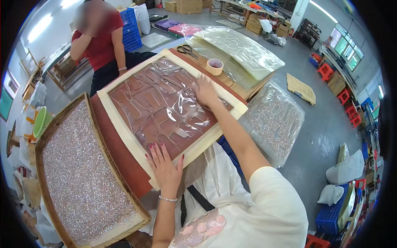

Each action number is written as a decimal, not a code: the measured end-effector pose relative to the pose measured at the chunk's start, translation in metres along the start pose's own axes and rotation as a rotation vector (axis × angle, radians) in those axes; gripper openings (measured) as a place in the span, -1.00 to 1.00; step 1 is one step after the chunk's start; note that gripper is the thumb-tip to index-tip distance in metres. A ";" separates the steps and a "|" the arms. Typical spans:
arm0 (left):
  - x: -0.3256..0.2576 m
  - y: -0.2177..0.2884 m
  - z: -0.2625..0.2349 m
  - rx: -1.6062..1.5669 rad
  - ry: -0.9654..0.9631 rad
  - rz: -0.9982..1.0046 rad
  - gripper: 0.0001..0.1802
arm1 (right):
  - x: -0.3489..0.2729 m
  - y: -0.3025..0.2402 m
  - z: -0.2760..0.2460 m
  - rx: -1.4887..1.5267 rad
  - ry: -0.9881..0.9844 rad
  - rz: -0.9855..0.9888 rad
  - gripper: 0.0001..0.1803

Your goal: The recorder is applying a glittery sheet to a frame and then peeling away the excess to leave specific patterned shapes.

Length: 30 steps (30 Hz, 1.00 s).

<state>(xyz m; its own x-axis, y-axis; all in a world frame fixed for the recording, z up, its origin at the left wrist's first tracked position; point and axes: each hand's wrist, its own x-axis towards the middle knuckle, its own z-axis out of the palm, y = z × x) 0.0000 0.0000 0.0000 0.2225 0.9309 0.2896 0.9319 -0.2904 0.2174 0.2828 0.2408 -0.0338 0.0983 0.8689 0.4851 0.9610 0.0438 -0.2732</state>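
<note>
A cream-framed board lies on the red-brown table, its brown middle covered by a clear moulded plastic sheet with raised shapes. My left hand rests flat on the near edge of the board, fingers spread over the frame and the sheet's rim. My right hand presses flat on the far right part of the plastic sheet, arm stretched across. Neither hand grips anything.
A wide tray of silvery glitter lies at my left. A tape roll and scissors sit beyond the board beside stacked clear sheets. A person in a red shirt stands across the table. More glittery sheets hang at right.
</note>
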 end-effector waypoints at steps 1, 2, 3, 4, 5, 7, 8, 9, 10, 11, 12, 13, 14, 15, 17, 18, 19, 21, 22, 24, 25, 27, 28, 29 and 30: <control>0.001 0.002 0.000 0.009 0.011 0.015 -0.14 | -0.013 0.010 0.012 0.015 -0.239 0.099 -0.27; -0.001 0.000 -0.002 0.031 0.020 0.017 -0.16 | -0.015 0.005 0.015 0.022 -0.245 0.104 -0.27; -0.003 0.000 -0.004 0.032 0.011 0.020 -0.16 | -0.016 0.003 0.014 0.046 -0.273 0.101 -0.26; -0.001 0.006 -0.004 0.030 0.011 0.018 -0.18 | -0.017 0.011 0.011 0.056 -0.293 0.110 -0.26; 0.001 0.011 -0.004 0.026 0.012 0.018 -0.19 | -0.008 0.019 0.011 0.042 -0.287 0.130 -0.26; 0.002 0.018 0.003 0.011 0.018 0.032 -0.19 | 0.010 0.043 0.001 0.181 -0.471 0.148 -0.27; -0.002 0.012 0.004 0.037 0.026 -0.004 -0.20 | 0.003 0.039 -0.006 0.686 -0.413 0.344 -0.27; 0.000 0.015 0.005 0.019 0.025 0.022 -0.20 | -0.003 0.033 -0.039 1.171 -0.304 0.539 -0.26; 0.002 0.019 0.006 0.028 0.039 0.021 -0.20 | -0.003 0.060 -0.023 1.072 -0.127 0.379 -0.29; 0.004 0.024 0.008 0.033 0.053 0.022 -0.21 | -0.010 0.080 -0.027 0.855 -0.152 0.283 -0.34; 0.004 0.022 0.012 0.043 0.044 0.017 -0.21 | -0.021 0.075 -0.031 0.746 -0.090 0.281 -0.37; 0.003 0.023 0.015 0.034 0.043 0.028 -0.21 | -0.036 0.067 -0.034 0.635 -0.035 0.277 -0.40; 0.003 0.023 0.016 0.052 0.044 0.023 -0.22 | -0.044 0.065 -0.042 0.642 -0.013 0.227 -0.42; 0.004 0.024 0.016 0.067 0.047 0.022 -0.22 | -0.048 0.065 -0.053 0.644 0.014 0.178 -0.43; 0.007 0.025 0.019 0.044 0.051 0.038 -0.23 | -0.043 0.063 -0.080 0.578 0.024 0.125 -0.43; 0.009 0.025 0.019 0.050 0.065 0.044 -0.24 | -0.038 0.061 -0.092 0.513 0.032 0.140 -0.42; 0.007 0.023 0.019 0.063 0.074 0.042 -0.24 | -0.036 0.055 -0.103 0.458 0.031 0.155 -0.42; 0.003 0.022 0.012 0.059 0.088 0.048 -0.26 | -0.033 0.045 -0.134 0.401 0.089 0.095 -0.42; 0.002 0.024 0.010 0.123 0.075 0.029 -0.25 | -0.036 0.045 -0.147 0.347 0.141 0.046 -0.42; 0.001 0.023 0.011 0.221 0.092 0.002 -0.24 | -0.036 0.044 -0.153 0.293 0.234 0.065 -0.42; 0.000 0.021 0.013 0.215 0.096 0.010 -0.24 | -0.035 0.044 -0.153 0.251 0.318 0.076 -0.43; -0.001 0.017 0.015 0.146 0.041 -0.007 -0.25 | -0.048 0.050 -0.120 0.161 0.285 0.024 -0.40; 0.000 0.022 0.015 0.143 0.046 0.001 -0.25 | -0.062 0.059 -0.098 0.115 0.195 0.004 -0.38; 0.001 0.025 0.014 0.117 0.028 0.009 -0.25 | -0.082 0.070 -0.076 0.097 -0.012 0.030 -0.37; 0.000 0.023 0.012 0.103 0.007 0.005 -0.26 | -0.091 0.063 -0.067 0.092 -0.226 0.047 -0.35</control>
<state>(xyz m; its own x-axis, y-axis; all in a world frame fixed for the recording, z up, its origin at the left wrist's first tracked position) 0.0247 -0.0036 -0.0065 0.2258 0.9277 0.2973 0.9554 -0.2705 0.1185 0.3518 0.1319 -0.0392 0.0720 0.9587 0.2751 0.9279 0.0367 -0.3709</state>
